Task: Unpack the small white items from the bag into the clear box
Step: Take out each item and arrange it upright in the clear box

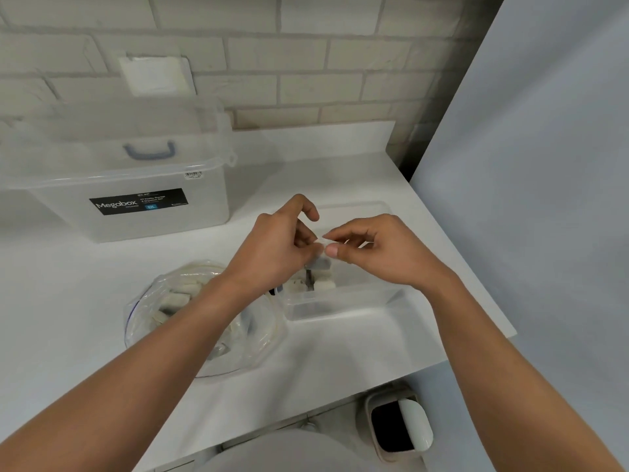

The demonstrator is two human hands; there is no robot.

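A clear plastic bag (177,311) with several small white items lies on the white counter, under my left forearm. To its right stands a small clear box (343,304) with a few white items (323,284) inside. Above the box my left hand (279,243) and my right hand (371,247) meet. Both pinch one small white item (321,242) between fingertips and thumbs. A small grey piece (321,265) hangs just below the fingers.
A large clear Megabox storage bin (136,206) with its lid (112,148) leaning behind it stands at the back left by the brick wall. The counter's edge (476,352) runs diagonally at right. Below on the floor sits a small bin with a white lid (398,427).
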